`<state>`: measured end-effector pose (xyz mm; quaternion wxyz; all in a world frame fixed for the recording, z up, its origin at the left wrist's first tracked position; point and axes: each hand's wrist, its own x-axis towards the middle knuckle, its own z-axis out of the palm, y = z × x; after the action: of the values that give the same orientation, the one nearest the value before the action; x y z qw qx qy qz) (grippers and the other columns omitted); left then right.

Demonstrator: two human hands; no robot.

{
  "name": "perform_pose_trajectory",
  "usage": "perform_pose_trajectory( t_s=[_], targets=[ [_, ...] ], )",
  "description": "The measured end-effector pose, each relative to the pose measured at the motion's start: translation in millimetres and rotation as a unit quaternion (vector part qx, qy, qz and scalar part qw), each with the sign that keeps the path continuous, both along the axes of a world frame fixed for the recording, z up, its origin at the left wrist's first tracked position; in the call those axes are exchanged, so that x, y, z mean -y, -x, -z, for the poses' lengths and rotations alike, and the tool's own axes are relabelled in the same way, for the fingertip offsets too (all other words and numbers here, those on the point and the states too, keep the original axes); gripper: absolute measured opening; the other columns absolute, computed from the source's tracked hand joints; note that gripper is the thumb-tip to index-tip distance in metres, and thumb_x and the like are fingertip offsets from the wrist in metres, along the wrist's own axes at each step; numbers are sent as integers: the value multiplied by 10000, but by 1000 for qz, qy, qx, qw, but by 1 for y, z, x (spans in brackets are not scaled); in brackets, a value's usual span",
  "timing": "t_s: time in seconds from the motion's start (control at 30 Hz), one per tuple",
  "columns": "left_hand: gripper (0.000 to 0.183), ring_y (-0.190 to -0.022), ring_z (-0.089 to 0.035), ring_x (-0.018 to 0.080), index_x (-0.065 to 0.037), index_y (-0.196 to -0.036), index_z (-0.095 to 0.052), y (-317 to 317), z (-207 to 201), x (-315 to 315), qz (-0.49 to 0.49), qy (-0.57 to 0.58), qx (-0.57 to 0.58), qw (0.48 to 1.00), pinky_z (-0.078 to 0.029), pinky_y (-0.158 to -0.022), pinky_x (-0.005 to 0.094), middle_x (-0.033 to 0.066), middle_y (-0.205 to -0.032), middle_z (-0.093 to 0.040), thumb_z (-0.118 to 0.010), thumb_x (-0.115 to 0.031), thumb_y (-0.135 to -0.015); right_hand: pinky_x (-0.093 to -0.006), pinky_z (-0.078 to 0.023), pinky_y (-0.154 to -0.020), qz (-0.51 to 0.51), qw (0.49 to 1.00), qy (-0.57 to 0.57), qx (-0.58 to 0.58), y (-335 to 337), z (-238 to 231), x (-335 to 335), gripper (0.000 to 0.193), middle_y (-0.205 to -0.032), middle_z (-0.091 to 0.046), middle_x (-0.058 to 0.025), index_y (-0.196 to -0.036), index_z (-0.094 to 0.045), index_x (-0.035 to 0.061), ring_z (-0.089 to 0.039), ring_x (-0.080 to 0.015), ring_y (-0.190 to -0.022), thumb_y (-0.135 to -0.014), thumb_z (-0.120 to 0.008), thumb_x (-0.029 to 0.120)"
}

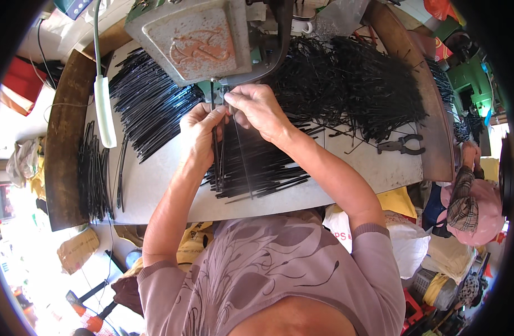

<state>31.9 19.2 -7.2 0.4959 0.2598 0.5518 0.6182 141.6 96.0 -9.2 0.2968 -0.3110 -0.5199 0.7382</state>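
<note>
Both hands pinch thin black strips: left hand [200, 130] & right hand [257, 107] have fingers shut on them, upright under the gray machine [192, 36], above the strip pile [251, 168] on the counter [374, 165]; next prob. needs steady feeding in.

A small, cluttered workshop; a worn grey metal machine head [192, 36] stands at the back of a pale, scuffed table [369, 165] with a curved brown wooden rim [64, 151]; heaps of thin black strips [357, 84] cover the top; black metal pliers [401, 145] lie beside them; a green machine [472, 84] stands at right; sacks and bundles crowd the floor.
</note>
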Motion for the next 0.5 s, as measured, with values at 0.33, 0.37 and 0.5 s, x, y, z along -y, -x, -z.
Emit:
perform_pose_trajectory(
  t_s=[0.33, 0.37, 0.5],
  targets=[
    [133, -429, -404, 45, -61, -661, -521, -1, 2, -1, -16, 2, 21, 1000, -298, -389, 169, 13, -581, -527, -601, -101, -760, -184, -325, -357, 2, 1000, -13, -1, 0, -3, 0, 170, -601, -522, -39, -705, -557, -14, -443, -53, -437, -821, -508, 99],
    [133, -426, -403, 45, -62, -659, -523, 0, 2, -1, -14, 5, 22, 1000, -299, -388, 169, 13, -579, -527, -602, -101, -759, -187, -330, -350, 9, 1000, -10, -2, 1, -3, 1, 172, -570, -514, -38, -697, -551, -15, -444, -58, -422, -821, -504, 95],
    [139, -426, -405, 46, -61, -648, -528, 0, 0, -1, -18, 12, 22, 1000, -297, -384, 167, 12, -574, -526, -604, -101, -757, -192, -341, -345, 13, 1000, -8, -3, 3, -1, 0, 174, -537, -507, -33, -690, -549, -16, -449, -62, -409, -818, -505, 93]
  ],
)
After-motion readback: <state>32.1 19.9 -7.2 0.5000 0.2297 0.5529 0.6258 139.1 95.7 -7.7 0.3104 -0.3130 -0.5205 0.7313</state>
